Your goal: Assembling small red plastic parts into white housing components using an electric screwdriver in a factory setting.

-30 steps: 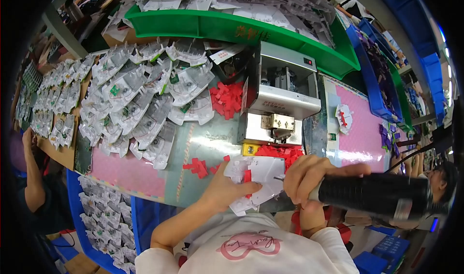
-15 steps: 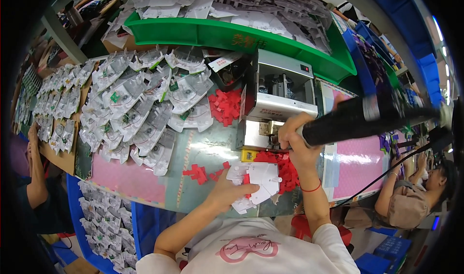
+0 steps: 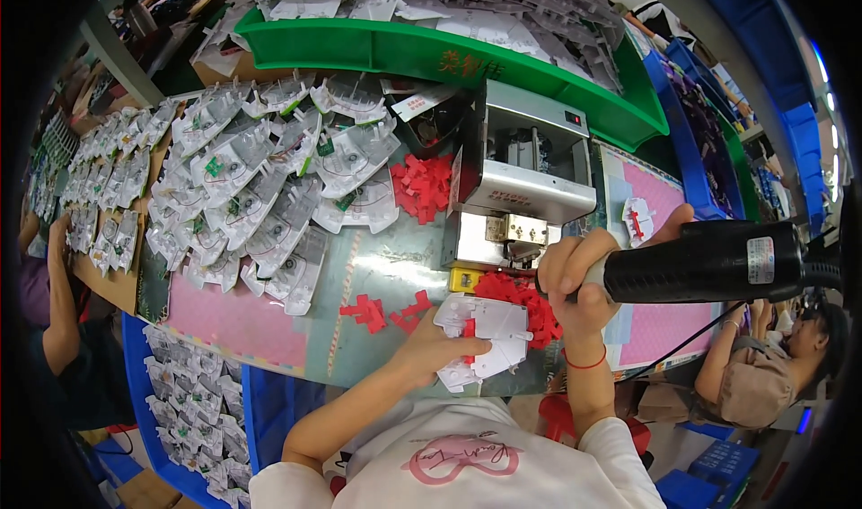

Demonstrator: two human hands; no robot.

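My left hand (image 3: pixel 429 352) grips a white plastic housing (image 3: pixel 496 328) near the table's front edge, thumb on top beside a red piece (image 3: pixel 469 338) set into it. My right hand (image 3: pixel 579 280) is wrapped around the front of a black electric screwdriver (image 3: pixel 705 265), held nearly level with its cable end to the right. The tool's tip is hard to make out. Just beyond the right hand stands a silver screw feeder (image 3: pixel 528 199) with a brass-coloured block at its front. Loose red pieces (image 3: pixel 530 307) are heaped between my two hands.
Clear housings (image 3: pixel 260 181) are piled at left. More red pieces (image 3: pixel 420 190) lie beside the feeder. A green bin (image 3: pixel 359 47) of plastic parts spans the back. Right of the feeder lies a small white part (image 3: pixel 637 222) with red on it. Co-workers (image 3: pixel 754 356) sit on both sides.
My right hand and the screwdriver have moved right and toward me, away from the feeder's front block. The small white part at right has come into sight. My left hand still holds the housing.
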